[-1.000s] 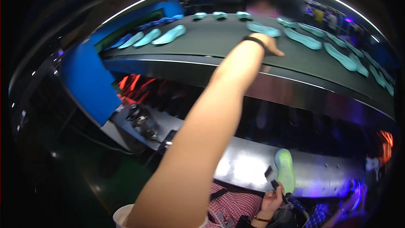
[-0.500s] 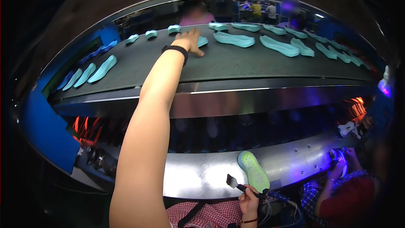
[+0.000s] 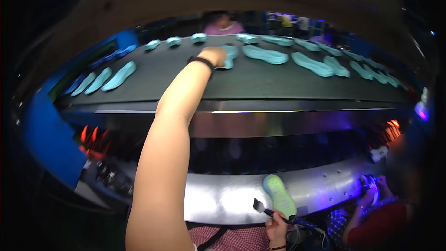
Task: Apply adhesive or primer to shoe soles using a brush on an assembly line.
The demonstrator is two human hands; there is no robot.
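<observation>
My left arm stretches far over the dark conveyor belt (image 3: 260, 81). At its end, my left hand (image 3: 215, 56) is closed on a turquoise shoe sole (image 3: 231, 55), its fingers partly hidden behind the hand and the sole. Close beside it on the right lies another turquoise sole (image 3: 265, 55). Low in the view, my right hand (image 3: 277, 227) grips a flat brush (image 3: 260, 205) with a black handle, bristles pointing up and left. A yellow-green sole (image 3: 281, 196) with a bluish rim rests on the metal shelf (image 3: 213, 195) just beyond that hand.
Several more turquoise soles (image 3: 312, 64) are spread along the belt, with a group (image 3: 119, 75) at its left. A metal edge (image 3: 260, 106) runs along the belt's front. A co-worker in red (image 3: 378, 225) handles a shoe at the right, and another person (image 3: 224, 25) is across the belt.
My left hand has gone from spread fingers over the turquoise sole to closed on it, and the sole has turned. My right hand still holds the brush. The view has tilted slightly.
</observation>
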